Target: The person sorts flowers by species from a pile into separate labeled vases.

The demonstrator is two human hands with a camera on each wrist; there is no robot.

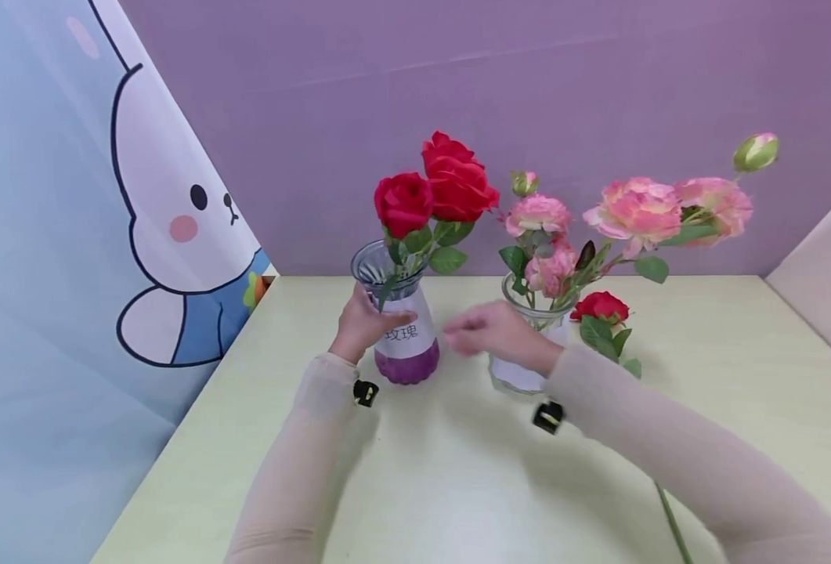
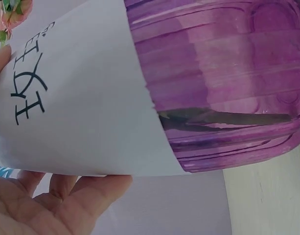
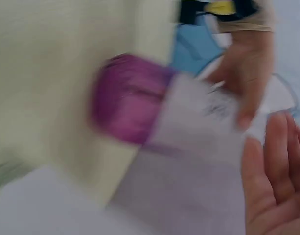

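Observation:
My left hand (image 1: pixel 367 323) grips the purple-tinted glass vase (image 1: pixel 406 368) around its middle, thumb across the white paper label with handwritten characters. Two red roses (image 1: pixel 402 205) with green leaves stand in that vase. Through the purple glass in the left wrist view, a dark green stem (image 2: pixel 238 119) shows near the base. Between the two vases hovers my right hand (image 1: pixel 496 333), holding nothing. Its fingers look relaxed and fairly straight in the right wrist view. Behind it is a clear glass vase (image 1: pixel 517 379) of pink flowers (image 1: pixel 637 211), partly hidden by the hand and wrist.
One more red rose (image 1: pixel 601 305) lies on the table right of the clear vase, its long stem (image 1: pixel 672 521) running toward the front under my right forearm. The pale table (image 1: pixel 443 501) meets a purple backdrop (image 1: pixel 359 94). At left hangs a blue cloth with a cartoon rabbit (image 1: pixel 175 196).

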